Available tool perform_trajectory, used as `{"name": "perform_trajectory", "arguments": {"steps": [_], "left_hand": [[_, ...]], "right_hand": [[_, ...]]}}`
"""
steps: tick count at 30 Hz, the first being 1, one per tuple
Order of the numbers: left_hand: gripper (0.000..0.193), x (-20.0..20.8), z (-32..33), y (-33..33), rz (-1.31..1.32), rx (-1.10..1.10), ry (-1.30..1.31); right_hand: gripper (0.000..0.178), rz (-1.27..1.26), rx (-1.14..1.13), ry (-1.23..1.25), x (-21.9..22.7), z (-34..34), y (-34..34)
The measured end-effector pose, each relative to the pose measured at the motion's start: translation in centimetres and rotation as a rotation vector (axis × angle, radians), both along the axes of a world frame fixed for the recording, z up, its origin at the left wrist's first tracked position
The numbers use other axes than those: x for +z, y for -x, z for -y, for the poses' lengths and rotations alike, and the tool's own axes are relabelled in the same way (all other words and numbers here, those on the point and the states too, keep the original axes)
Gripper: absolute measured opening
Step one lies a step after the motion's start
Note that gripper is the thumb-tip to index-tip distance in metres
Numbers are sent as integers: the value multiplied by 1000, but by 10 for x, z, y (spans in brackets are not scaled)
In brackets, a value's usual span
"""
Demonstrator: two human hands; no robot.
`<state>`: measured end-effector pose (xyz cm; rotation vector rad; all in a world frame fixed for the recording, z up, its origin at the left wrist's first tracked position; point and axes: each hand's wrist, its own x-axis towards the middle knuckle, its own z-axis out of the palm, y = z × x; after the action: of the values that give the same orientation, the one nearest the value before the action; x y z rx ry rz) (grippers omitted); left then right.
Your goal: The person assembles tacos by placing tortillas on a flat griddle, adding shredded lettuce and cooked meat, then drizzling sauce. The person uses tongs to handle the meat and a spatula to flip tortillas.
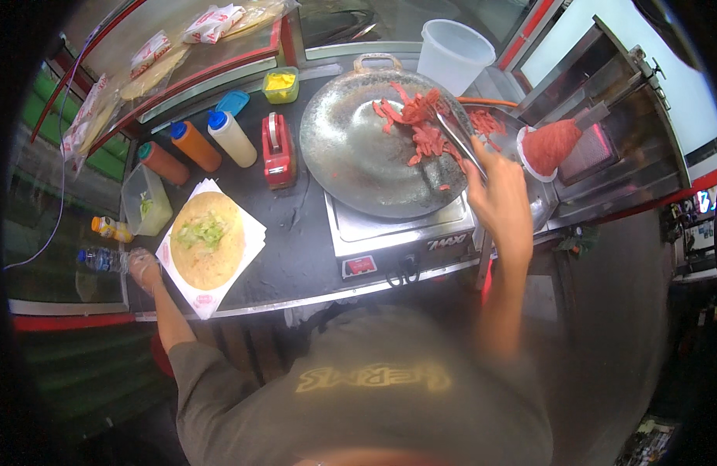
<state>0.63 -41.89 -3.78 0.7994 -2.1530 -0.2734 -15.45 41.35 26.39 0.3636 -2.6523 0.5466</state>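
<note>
My right hand is closed around metal tongs, whose tips reach into shredded reddish meat on a large round pan. The meat lies along the pan's right side. My left hand, in a clear plastic glove, rests curled at the counter's left front; whatever its fingers may hold is hidden. Beside it lies a round flatbread on white paper, topped with chopped green lettuce. A clear water bottle with a blue cap is just left of that hand.
Squeeze bottles, a plastic tub, a red device and a yellow-filled container stand behind the flatbread. A white bucket is behind the pan. Right of it, a red meat cone stands before a metal grill.
</note>
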Motion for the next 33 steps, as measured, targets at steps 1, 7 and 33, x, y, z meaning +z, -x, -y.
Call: {"name": "perform_trajectory", "arguments": {"steps": [1, 7, 33], "left_hand": [[23, 1, -3, 0, 2, 19, 15], [25, 7, -12, 4, 149, 216, -35], [29, 0, 8, 6, 210, 159, 136]], "right_hand": [[35, -19, -19, -28, 0, 3, 9], [42, 188, 53, 10, 5, -2, -15], [46, 150, -86, 20, -32, 12, -26]]}}
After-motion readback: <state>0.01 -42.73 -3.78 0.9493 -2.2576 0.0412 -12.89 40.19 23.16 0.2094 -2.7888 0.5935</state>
